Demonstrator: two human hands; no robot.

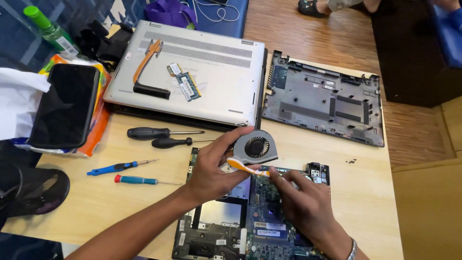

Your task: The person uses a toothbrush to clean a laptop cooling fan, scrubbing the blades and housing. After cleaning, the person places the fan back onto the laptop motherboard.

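Observation:
My left hand (214,166) holds a round laptop cooling fan (255,147) in a grey housing, lifted just above an open laptop motherboard (269,221). My right hand (303,202) rests on the board and grips an orange-and-white tool (248,168) whose tip lies under the fan. The board lies in a dark laptop chassis (207,236) at the table's near edge.
A closed silver laptop (216,91) bears a copper heat pipe (147,67) and a memory stick (186,85). A grey bottom cover (327,101) lies right. Two black (161,133) and two blue (118,167) screwdrivers sit left, near a phone (65,106). Loose screws (352,161).

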